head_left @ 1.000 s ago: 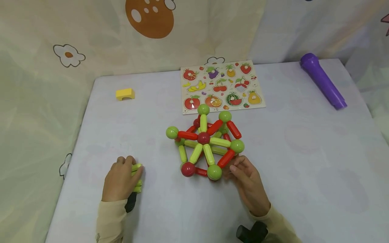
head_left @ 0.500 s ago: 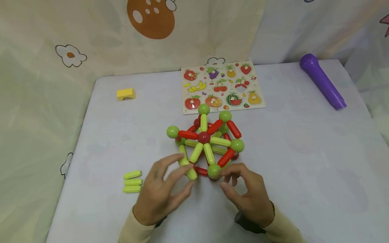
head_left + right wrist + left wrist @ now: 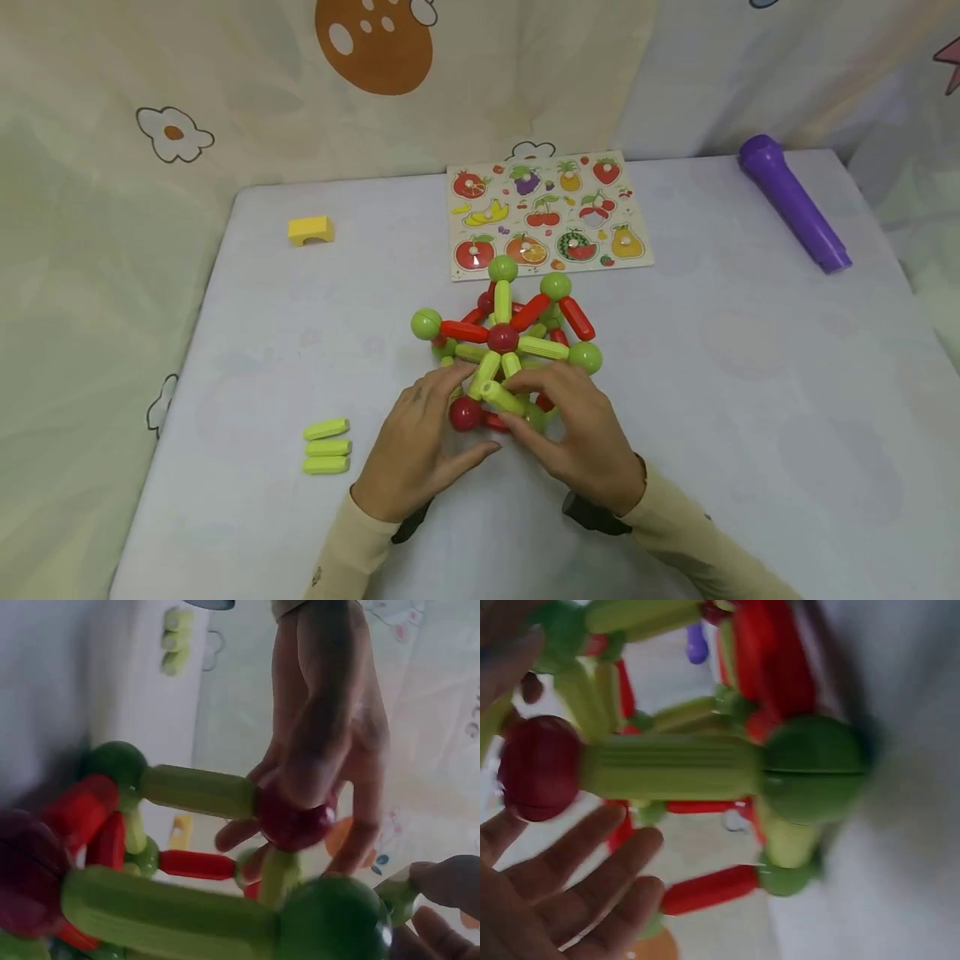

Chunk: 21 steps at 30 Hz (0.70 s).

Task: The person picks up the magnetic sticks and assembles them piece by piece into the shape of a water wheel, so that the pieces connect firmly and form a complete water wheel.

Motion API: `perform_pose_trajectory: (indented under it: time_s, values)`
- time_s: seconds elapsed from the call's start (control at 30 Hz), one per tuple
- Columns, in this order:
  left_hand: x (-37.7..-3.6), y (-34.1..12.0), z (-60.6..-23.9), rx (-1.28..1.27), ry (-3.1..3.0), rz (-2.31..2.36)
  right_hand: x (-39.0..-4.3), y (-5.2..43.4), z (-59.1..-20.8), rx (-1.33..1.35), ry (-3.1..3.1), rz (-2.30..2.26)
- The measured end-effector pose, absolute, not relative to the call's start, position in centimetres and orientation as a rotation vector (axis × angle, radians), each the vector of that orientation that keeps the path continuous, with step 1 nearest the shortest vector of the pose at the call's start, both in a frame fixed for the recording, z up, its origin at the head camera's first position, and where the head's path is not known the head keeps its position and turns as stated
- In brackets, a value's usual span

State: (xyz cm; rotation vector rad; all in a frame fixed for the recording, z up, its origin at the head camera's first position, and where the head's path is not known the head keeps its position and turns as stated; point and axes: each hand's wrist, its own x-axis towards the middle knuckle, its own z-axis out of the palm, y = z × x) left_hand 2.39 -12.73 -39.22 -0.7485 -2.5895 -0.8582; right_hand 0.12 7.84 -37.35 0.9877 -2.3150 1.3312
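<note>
Both hands have moved in to the ball-and-rod frame (image 3: 504, 342) at mid table: the right hand (image 3: 581, 437) now pinches a loose green rod (image 3: 501, 397) against it, the left hand (image 3: 420, 446) rests with fingers relaxed beside the red ball (image 3: 464, 412).

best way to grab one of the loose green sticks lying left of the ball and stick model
Pinch the top stick of the three loose green sticks across its middle, coming from above. They lie flat on the table, side by side and close together, so only the outer stick's upper and far sides are free for fingertips. The left hand is nearest.
</note>
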Motion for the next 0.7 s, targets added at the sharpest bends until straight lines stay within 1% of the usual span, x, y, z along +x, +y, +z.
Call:
perform_pose_trajectory:
  time_s: [0.23, 0.4, 0.7]
  values:
    - [2.2, -14.0, -41.4, -0.702, -2.624, -1.055, 0.3, 6.8, -38.3, 1.079, -2.333, 1.113]
    - [2.0, -14.4, -42.0, -0.637, -2.588, -1.27, 0.2, 6.7, -38.8, 1.101, -2.297, 0.97]
    - [1.7, -15.1, -42.6, -0.539, -2.547, -1.43, 0.2, 6.5, -39.3, 1.092, -2.344, 0.653]
